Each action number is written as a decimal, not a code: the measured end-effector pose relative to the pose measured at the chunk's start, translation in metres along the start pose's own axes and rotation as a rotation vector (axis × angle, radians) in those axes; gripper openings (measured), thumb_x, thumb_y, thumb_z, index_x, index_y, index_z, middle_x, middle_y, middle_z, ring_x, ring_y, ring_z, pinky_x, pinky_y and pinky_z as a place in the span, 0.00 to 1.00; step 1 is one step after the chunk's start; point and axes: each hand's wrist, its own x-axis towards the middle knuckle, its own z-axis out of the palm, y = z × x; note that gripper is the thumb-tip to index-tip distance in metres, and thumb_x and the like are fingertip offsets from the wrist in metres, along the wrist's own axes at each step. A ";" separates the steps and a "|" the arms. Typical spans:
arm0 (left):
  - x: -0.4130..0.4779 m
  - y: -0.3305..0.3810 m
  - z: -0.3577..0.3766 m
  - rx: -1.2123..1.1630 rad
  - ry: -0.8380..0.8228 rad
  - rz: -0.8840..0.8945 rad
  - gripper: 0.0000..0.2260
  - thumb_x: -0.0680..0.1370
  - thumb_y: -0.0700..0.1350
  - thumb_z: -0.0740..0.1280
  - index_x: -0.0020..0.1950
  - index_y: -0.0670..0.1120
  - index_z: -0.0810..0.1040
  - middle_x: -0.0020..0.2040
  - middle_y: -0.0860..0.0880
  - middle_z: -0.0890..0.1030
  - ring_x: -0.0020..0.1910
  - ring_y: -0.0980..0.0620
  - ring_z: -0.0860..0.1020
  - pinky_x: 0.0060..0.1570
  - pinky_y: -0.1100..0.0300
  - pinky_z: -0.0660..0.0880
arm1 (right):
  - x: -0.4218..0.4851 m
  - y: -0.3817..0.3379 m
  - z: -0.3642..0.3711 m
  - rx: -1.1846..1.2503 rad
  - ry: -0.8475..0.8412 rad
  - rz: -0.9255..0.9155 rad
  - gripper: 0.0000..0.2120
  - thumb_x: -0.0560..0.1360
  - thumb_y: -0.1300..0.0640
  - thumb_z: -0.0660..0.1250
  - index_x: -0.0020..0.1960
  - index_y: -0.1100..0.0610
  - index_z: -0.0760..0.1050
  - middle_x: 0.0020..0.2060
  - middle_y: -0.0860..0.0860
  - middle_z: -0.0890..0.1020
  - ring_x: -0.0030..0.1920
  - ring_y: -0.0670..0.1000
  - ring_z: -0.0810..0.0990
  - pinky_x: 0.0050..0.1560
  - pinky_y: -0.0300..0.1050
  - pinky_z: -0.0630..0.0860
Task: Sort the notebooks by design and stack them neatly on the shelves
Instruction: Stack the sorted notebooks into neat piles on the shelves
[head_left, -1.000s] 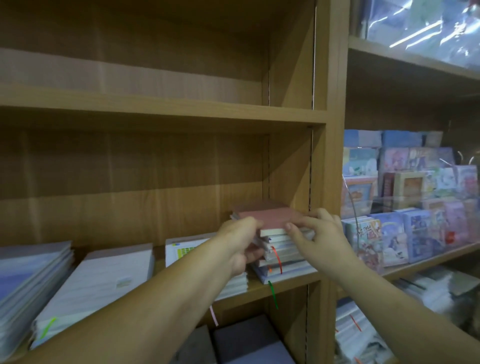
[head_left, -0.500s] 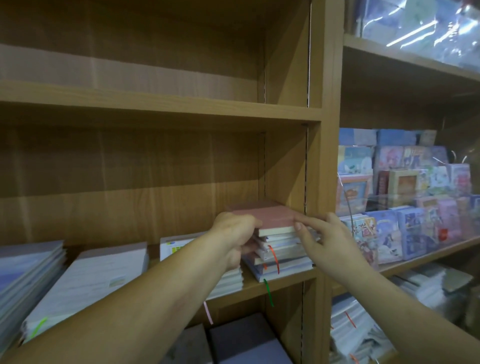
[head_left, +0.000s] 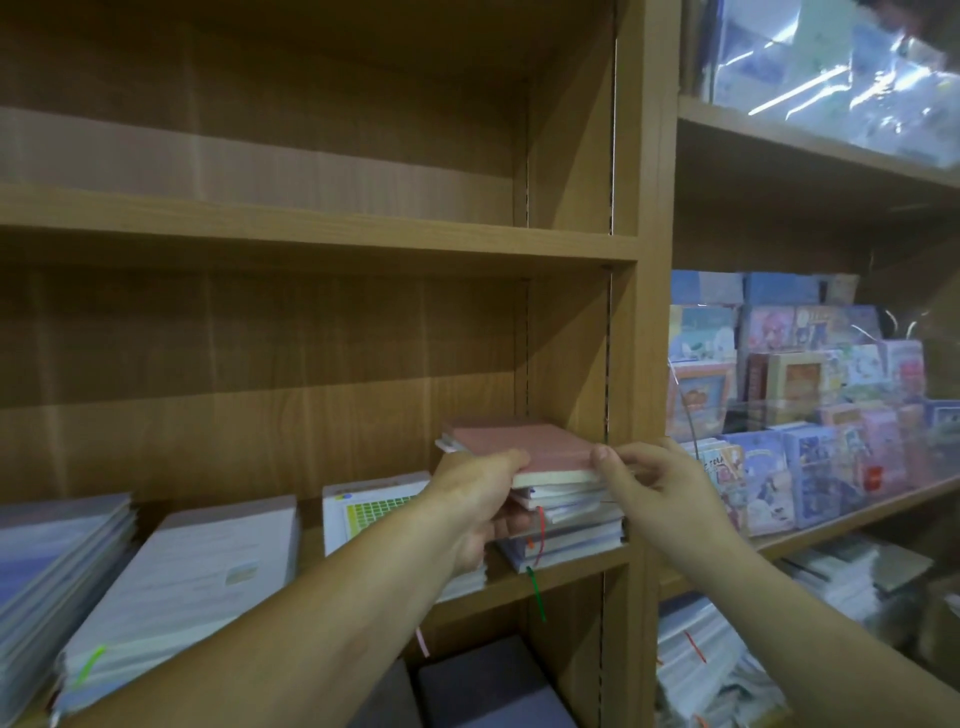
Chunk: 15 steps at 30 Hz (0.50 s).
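The pink notebook (head_left: 524, 447) lies flat on top of the stack of notebooks (head_left: 571, 540), held at both front corners.
The left hand (head_left: 478, 499) clasps its front-left edge, thumb on the cover and fingers curled underneath. The right hand (head_left: 660, 478) pinches the front-right corner. The stack sits at the right end of the wooden shelf (head_left: 561, 577), beside the upright panel (head_left: 644, 312).

**Wooden shelf, four stacks**

I see one wooden shelf (head_left: 587, 574) carrying four notebook piles: a bluish stack (head_left: 57, 551) far left, a white stack (head_left: 208, 561), a grid-covered stack (head_left: 374, 506), and a small stack (head_left: 571, 540) topped by a pink notebook (head_left: 524, 444).
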 end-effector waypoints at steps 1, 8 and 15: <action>-0.004 0.001 0.000 -0.020 -0.009 0.006 0.12 0.79 0.42 0.72 0.59 0.39 0.78 0.44 0.39 0.85 0.39 0.44 0.85 0.33 0.55 0.81 | -0.001 -0.002 -0.002 0.037 -0.002 0.026 0.12 0.77 0.37 0.66 0.46 0.42 0.84 0.48 0.47 0.81 0.50 0.43 0.79 0.51 0.46 0.77; -0.043 0.020 -0.021 -0.170 -0.045 0.105 0.14 0.77 0.36 0.71 0.62 0.35 0.76 0.51 0.34 0.85 0.45 0.39 0.86 0.42 0.43 0.84 | -0.009 -0.047 -0.031 0.183 -0.171 0.160 0.10 0.78 0.46 0.70 0.57 0.48 0.80 0.49 0.46 0.84 0.50 0.46 0.82 0.44 0.39 0.77; -0.087 0.027 -0.089 0.140 -0.027 0.380 0.07 0.79 0.37 0.70 0.56 0.41 0.76 0.51 0.41 0.85 0.48 0.45 0.84 0.47 0.52 0.81 | -0.012 -0.100 -0.002 0.494 -0.462 0.262 0.14 0.78 0.61 0.70 0.62 0.52 0.77 0.55 0.49 0.86 0.56 0.53 0.84 0.58 0.53 0.81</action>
